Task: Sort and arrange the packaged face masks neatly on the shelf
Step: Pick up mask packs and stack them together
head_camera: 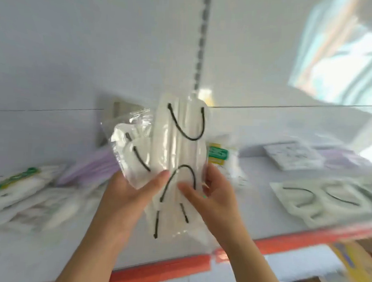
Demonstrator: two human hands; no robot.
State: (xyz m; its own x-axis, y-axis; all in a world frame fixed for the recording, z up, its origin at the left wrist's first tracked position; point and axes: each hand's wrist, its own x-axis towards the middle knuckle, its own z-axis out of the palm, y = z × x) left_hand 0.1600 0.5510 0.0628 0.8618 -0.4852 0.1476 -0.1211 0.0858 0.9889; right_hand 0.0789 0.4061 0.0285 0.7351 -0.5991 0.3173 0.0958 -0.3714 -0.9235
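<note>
Gripping two clear mask packs (180,162) upright, both hands met above the shelf (252,209). The left hand (133,194) and right hand (212,195) pinched their lower halves.

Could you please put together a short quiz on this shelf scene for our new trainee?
1. True or false: both the left hand and the right hand grip clear packs of white masks with black ear loops.
2. Which colour is the shelf's front edge strip? A) orange-red B) blue C) black
3. Fill in: the white mask pack lying flat is on the shelf's ____ side, right or left.

Key:
1. True
2. A
3. right
</note>
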